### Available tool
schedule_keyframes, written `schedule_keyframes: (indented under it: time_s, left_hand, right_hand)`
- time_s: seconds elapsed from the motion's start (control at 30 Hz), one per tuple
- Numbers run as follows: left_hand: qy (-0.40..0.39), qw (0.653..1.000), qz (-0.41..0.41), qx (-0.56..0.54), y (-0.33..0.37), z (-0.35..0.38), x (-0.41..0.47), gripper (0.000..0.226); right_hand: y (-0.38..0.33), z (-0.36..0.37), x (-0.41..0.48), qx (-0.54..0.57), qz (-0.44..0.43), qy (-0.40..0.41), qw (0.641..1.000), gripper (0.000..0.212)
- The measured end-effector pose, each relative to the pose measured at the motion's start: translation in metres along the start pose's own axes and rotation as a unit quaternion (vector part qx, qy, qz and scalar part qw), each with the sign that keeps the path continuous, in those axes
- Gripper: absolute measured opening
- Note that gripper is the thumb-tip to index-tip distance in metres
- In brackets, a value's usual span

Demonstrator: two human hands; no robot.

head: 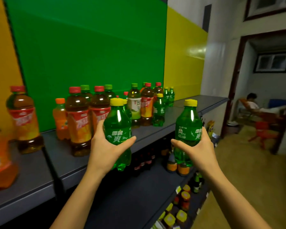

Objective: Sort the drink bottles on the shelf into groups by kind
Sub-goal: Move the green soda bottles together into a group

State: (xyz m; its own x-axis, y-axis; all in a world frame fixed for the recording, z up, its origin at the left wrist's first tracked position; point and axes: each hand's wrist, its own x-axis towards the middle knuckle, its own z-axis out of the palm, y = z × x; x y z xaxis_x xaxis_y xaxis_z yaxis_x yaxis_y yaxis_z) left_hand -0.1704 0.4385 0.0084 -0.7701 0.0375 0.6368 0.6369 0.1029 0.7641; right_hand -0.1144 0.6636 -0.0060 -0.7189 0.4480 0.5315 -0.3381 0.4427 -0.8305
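Head view: a person's left hand [106, 146] grips a yellow-capped green bottle [118, 128] at its label, thumb laid across the front and fingers [98, 128] curled round the back. The right hand [200, 146] holds a second green bottle [189, 126] the same way, thumb pointing inward and fingers [205, 136] wrapped round the far side. Both bottles are upright and lifted clear of the grey top shelf [185, 104], out in front of its edge. Just beyond the left fingers, a cluster of red-capped tea bottles [78, 123] stands on the shelf, with a small orange soda bottle [60, 119] touching its left side. Farther left of those fingers stands a lone red-capped tea bottle [25, 119], and a large orange bottle [0, 162] sits blurred at the frame's edge. Between the two thumbs and farther back, a pale-label tea bottle [134, 104] with a green cap, more red-capped bottles and a third green bottle [159, 111] stand close together, with two small green bottles [169, 96] behind them. Below both hands, a lower shelf [139, 187] carries dark bottles and jars too dim to tell apart.
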Motion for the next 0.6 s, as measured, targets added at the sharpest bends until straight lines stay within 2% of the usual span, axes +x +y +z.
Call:
schedule_keyframes:
  time_s: [0.23, 0.4, 0.6]
  left_hand:
    - [-0.035, 0.999, -0.013, -0.001, -0.018, 0.094, 0.033, 0.062]
    - [-0.041, 0.999, -0.010, -0.016, -0.034, 0.161, 0.065, 0.058]
    - [-0.040, 0.999, -0.011, -0.023, -0.064, 0.240, 0.110, 0.063]
  right_hand:
    - [0.046, -0.038, 0.064, 0.003, 0.002, 0.025, 1.000, 0.056]
    - [0.084, -0.057, 0.117, -0.003, 0.002, 0.025, 1.000, 0.056]
    - [0.137, -0.063, 0.198, 0.010, -0.010, 0.021, 1.000, 0.061]
